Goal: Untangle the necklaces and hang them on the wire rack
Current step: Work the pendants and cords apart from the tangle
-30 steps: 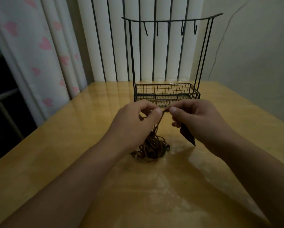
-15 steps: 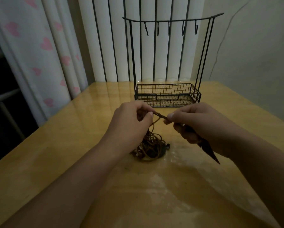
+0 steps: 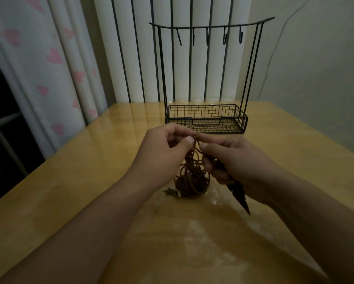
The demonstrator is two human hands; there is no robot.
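A tangle of brown cord necklaces [image 3: 192, 179] hangs from my fingers down to the wooden table [image 3: 90, 181]. My left hand [image 3: 163, 152] pinches the cords at the top between thumb and fingers. My right hand [image 3: 233, 160] pinches the same cords just to the right, and a dark pointed feather-like pendant [image 3: 240, 196] sticks out below its palm. A small star-shaped charm [image 3: 170, 191] lies on the table at the tangle's left. The black wire rack [image 3: 206, 119], with a mesh basket and a top bar of several bare hooks [image 3: 207, 36], stands just behind my hands.
A curtain with pink hearts [image 3: 55, 58] hangs at the left past the table edge. White vertical blinds [image 3: 192, 58] are behind the rack, a plain wall [image 3: 315, 78] at the right. The glossy table surface extends toward me.
My hands have come closer together and risen slightly, lifting more of the cord tangle off the table. The dark pendant under my right hand has shifted with it.
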